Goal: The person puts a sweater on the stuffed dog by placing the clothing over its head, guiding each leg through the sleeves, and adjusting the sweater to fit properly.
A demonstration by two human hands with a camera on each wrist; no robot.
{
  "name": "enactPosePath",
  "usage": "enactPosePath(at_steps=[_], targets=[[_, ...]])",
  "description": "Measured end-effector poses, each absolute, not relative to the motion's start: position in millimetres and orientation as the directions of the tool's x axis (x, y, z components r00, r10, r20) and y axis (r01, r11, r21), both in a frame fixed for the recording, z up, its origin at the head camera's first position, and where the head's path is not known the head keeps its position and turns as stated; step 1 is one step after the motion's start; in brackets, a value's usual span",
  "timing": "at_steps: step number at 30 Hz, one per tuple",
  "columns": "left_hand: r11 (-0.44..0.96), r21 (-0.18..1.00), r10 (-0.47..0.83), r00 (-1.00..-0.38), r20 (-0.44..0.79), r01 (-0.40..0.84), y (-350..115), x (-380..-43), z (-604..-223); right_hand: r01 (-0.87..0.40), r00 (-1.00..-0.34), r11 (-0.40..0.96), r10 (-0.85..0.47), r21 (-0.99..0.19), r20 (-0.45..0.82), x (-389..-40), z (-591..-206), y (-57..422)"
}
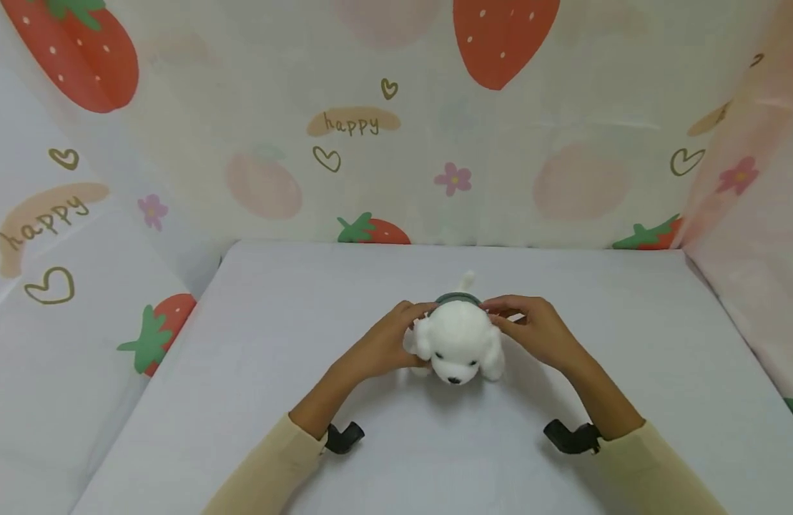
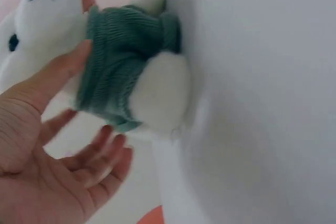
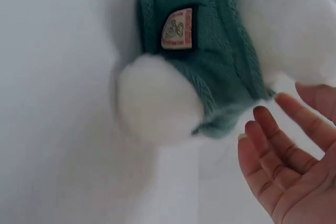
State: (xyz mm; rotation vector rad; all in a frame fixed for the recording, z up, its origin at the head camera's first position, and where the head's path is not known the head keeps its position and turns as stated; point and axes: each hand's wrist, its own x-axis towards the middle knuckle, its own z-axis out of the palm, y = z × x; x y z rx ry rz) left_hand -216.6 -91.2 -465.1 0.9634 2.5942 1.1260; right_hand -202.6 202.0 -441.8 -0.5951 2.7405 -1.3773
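A white plush dog (image 1: pixel 460 336) with floppy ears and a black nose stands on the white table, facing me. Its green knitted sweater (image 2: pixel 113 51) carries a small patch (image 3: pixel 177 29) on the side seen in the right wrist view. My left hand (image 1: pixel 391 345) holds the dog at the neck, thumb in front against the sweater's collar and the other fingers loosely bent behind. On the opposite side, my right hand (image 1: pixel 539 332) has its fingertips at the collar edge, the fingers relaxed and slightly bent. The dog's head hides much of its body in the head view.
The white table (image 1: pixel 293 300) extends around the dog. A strawberry-printed cloth (image 1: pixel 499 136) hangs behind it and along both sides. Small black devices are strapped at the left wrist (image 1: pixel 345 438) and right wrist (image 1: pixel 571 436), just above the table.
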Motion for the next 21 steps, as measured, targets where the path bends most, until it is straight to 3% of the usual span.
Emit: enactPosePath(at_steps=[8,14,21], targets=[[0.334,0.645,0.623,-0.675,0.396,0.687,-78.7,-228.8,-483.2,-0.376,-0.904,0.511,-0.386,-0.773,0.185,-227.2,-442.8,175.9],[0.407,0.523,0.613,-0.649,0.452,0.749,-77.4,-232.1,-482.1,-0.409,-0.876,0.474,-0.445,-0.78,0.188,-237.0,-436.3,167.5],[0.504,0.366,0.614,-0.623,0.485,0.782,-73.8,-232.2,-474.1,-0.251,-0.89,0.391,-0.452,-0.886,0.053,-234.5,-430.1,172.4]])
